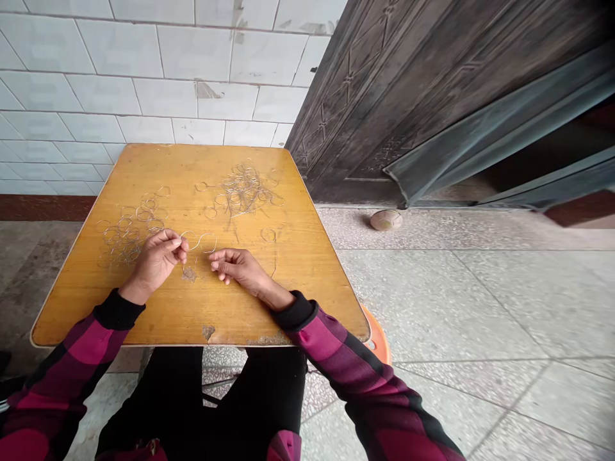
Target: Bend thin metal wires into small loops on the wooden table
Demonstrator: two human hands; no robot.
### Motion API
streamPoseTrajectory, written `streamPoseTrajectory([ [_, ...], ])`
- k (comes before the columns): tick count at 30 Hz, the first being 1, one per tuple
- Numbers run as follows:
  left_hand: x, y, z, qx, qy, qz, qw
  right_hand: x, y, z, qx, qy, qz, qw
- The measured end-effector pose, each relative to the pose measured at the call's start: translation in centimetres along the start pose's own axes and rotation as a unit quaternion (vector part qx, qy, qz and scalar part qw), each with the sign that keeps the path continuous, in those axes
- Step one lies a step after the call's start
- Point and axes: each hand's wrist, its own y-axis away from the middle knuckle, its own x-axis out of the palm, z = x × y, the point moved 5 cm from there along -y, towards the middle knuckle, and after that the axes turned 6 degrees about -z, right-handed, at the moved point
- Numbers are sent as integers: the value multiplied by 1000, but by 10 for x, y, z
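Observation:
Between my hands, over the front half of the wooden table (230, 307), is a thin bent wire (198, 243) with curved loops. My left hand (161, 256) pinches its left end between thumb and forefinger. At the wire's right end, my right hand (237, 266) has its fingers curled and pressed together on the tip. A pile of looped wires (127, 234) lies beside my left hand. Farther back to the right is a second tangle of wires (245, 189), some with straight tails. One single looped wire (269, 235) lies just beyond my right hand.
A white tiled wall (192, 57) stands behind the table. To the right are a dark carved door (365, 109), a grey-green curtain (446, 160) and a roundish stone-like object (385, 220) on the floor. An orange stool (377, 333) shows under the table's right edge.

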Motion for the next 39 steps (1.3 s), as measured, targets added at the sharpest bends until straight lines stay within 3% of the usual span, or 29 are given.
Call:
streamPoseTrajectory([
  [9, 8, 7, 5, 33, -42, 11, 998, 6, 5, 0, -15, 50, -10, 999],
  [18, 12, 13, 6, 63, -83, 26, 994, -4, 2, -2, -8, 70, -102, 992],
  [24, 14, 14, 11, 54, -83, 50, 994, 0, 0, -4, 9, 33, -58, 998],
  [35, 20, 14, 17, 33, -78, 54, 995, 13, 19, 18, -123, 191, -50, 972],
  [39, 17, 11, 14, 30, -39, 39, 998, 19, 18, 10, -81, 166, -16, 983],
])
